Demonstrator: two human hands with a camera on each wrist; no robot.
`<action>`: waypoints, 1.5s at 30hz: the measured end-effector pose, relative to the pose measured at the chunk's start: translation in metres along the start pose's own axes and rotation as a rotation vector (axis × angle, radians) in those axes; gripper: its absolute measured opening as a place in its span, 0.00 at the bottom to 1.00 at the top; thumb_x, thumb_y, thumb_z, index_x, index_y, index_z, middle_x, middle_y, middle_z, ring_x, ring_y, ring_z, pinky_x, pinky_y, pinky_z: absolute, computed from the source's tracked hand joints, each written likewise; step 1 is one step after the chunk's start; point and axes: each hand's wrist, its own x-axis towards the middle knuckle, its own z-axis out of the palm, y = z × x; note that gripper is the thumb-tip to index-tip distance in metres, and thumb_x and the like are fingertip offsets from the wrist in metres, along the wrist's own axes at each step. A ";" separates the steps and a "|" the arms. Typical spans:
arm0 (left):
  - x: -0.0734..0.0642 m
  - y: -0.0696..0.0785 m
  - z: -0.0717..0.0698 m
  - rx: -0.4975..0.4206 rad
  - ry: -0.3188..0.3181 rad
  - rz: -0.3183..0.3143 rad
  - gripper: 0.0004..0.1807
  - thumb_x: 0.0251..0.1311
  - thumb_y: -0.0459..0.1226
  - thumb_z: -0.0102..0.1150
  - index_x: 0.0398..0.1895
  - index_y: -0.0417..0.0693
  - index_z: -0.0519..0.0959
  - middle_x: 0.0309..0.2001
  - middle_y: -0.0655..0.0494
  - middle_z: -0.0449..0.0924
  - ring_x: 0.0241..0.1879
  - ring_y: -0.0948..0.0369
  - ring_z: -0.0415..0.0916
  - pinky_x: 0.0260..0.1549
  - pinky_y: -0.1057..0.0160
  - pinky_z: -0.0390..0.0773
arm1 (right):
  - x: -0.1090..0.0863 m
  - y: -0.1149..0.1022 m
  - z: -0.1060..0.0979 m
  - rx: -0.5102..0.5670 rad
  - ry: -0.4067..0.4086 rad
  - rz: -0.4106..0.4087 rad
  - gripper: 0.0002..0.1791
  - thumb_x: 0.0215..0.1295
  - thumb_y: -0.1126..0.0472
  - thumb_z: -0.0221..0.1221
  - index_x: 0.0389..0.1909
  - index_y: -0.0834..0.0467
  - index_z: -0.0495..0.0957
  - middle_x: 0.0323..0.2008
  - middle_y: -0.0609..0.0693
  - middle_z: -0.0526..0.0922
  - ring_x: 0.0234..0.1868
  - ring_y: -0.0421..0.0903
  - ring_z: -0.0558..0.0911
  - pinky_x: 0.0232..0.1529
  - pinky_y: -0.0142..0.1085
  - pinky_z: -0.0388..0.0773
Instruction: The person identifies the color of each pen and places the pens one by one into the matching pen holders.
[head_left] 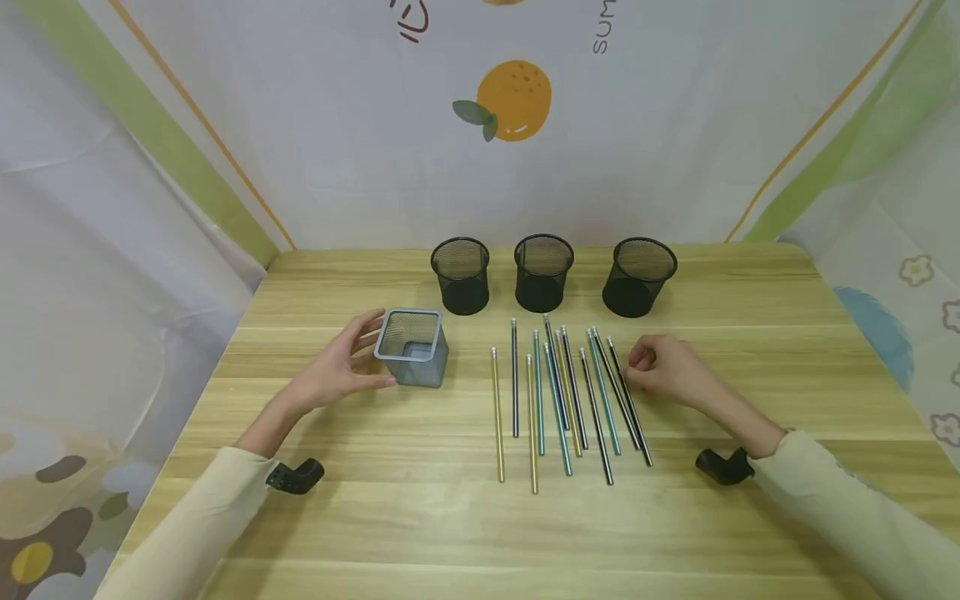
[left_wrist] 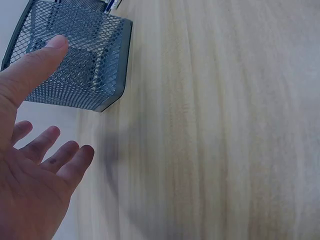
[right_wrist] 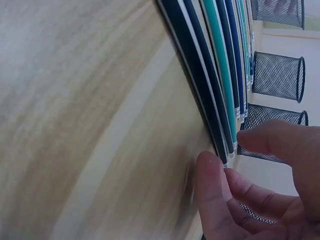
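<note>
On the left of the table in the head view stands a square grey mesh pen holder (head_left: 411, 372). My left hand (head_left: 347, 367) curves beside it with thumb and fingers spread; in the left wrist view a gap shows between the fingers and the mesh. Several pencils (head_left: 537, 400), black, teal, dark blue and gold, lie side by side in the middle, white ends away from me. At the rightmost black pencil (head_left: 632, 404) is my right hand (head_left: 672, 369). The right wrist view shows its thumb and forefinger apart around the pencil ends, a fingertip against or very near that pencil.
Behind the pencils three round black mesh cups stand in a row: a left cup (head_left: 462, 292), a middle cup (head_left: 542, 292) and a right cup (head_left: 632, 296). A printed white curtain (head_left: 360, 150) hangs along the table's back edge.
</note>
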 end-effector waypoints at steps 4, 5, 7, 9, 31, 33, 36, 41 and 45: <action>0.000 0.000 0.002 -0.011 0.010 0.001 0.57 0.53 0.24 0.75 0.80 0.39 0.47 0.75 0.32 0.51 0.73 0.34 0.50 0.68 0.35 0.58 | 0.002 0.000 0.002 -0.025 0.009 -0.004 0.08 0.64 0.61 0.66 0.33 0.62 0.80 0.27 0.48 0.81 0.27 0.44 0.79 0.31 0.38 0.77; -0.001 0.000 0.003 -0.013 0.014 0.002 0.57 0.52 0.23 0.75 0.80 0.38 0.47 0.75 0.31 0.51 0.73 0.33 0.51 0.68 0.35 0.59 | 0.003 0.000 0.003 -0.027 0.009 -0.009 0.08 0.64 0.61 0.66 0.32 0.62 0.80 0.26 0.48 0.81 0.27 0.44 0.78 0.31 0.38 0.77; -0.001 0.000 0.003 -0.023 0.020 -0.002 0.57 0.52 0.22 0.74 0.80 0.37 0.47 0.74 0.30 0.51 0.72 0.32 0.51 0.67 0.35 0.59 | 0.005 -0.001 0.005 -0.033 0.010 -0.015 0.07 0.64 0.61 0.66 0.32 0.61 0.80 0.26 0.48 0.81 0.27 0.44 0.78 0.32 0.38 0.77; -0.002 0.000 0.004 -0.025 0.020 -0.005 0.57 0.52 0.22 0.74 0.80 0.37 0.46 0.74 0.30 0.52 0.72 0.32 0.52 0.68 0.35 0.58 | 0.006 -0.001 0.006 -0.037 0.013 -0.015 0.07 0.63 0.61 0.66 0.31 0.61 0.80 0.26 0.47 0.81 0.27 0.44 0.78 0.32 0.38 0.77; 0.008 -0.002 0.018 -0.103 -0.004 0.035 0.50 0.53 0.20 0.72 0.77 0.35 0.54 0.73 0.36 0.58 0.68 0.37 0.62 0.60 0.42 0.74 | 0.010 -0.005 0.005 -0.004 -0.048 0.037 0.08 0.62 0.66 0.66 0.29 0.63 0.77 0.23 0.50 0.78 0.19 0.43 0.79 0.24 0.36 0.77; 0.009 -0.001 0.019 -0.117 -0.003 0.038 0.49 0.53 0.19 0.71 0.76 0.35 0.55 0.73 0.35 0.59 0.67 0.37 0.63 0.59 0.43 0.75 | 0.010 -0.005 0.005 0.004 -0.053 0.040 0.08 0.62 0.67 0.66 0.29 0.63 0.76 0.23 0.50 0.78 0.18 0.43 0.79 0.24 0.36 0.77; 0.011 0.000 0.020 -0.130 0.001 0.041 0.47 0.54 0.18 0.69 0.75 0.34 0.55 0.72 0.34 0.59 0.67 0.36 0.63 0.60 0.44 0.75 | 0.010 -0.004 0.005 0.003 -0.055 0.046 0.08 0.62 0.67 0.65 0.28 0.63 0.76 0.23 0.50 0.78 0.18 0.43 0.79 0.25 0.37 0.78; 0.010 0.000 0.020 -0.135 0.003 0.030 0.47 0.55 0.18 0.69 0.75 0.35 0.55 0.72 0.34 0.60 0.68 0.37 0.62 0.61 0.42 0.73 | 0.010 -0.006 0.005 0.000 -0.058 0.052 0.07 0.60 0.67 0.65 0.28 0.63 0.76 0.24 0.51 0.78 0.17 0.43 0.80 0.25 0.37 0.79; 0.010 -0.001 0.020 -0.122 0.002 0.027 0.47 0.55 0.19 0.69 0.76 0.36 0.55 0.72 0.34 0.60 0.69 0.38 0.62 0.62 0.42 0.72 | 0.010 -0.007 0.006 -0.006 -0.059 0.054 0.06 0.59 0.68 0.65 0.28 0.63 0.76 0.24 0.50 0.79 0.17 0.43 0.80 0.25 0.37 0.80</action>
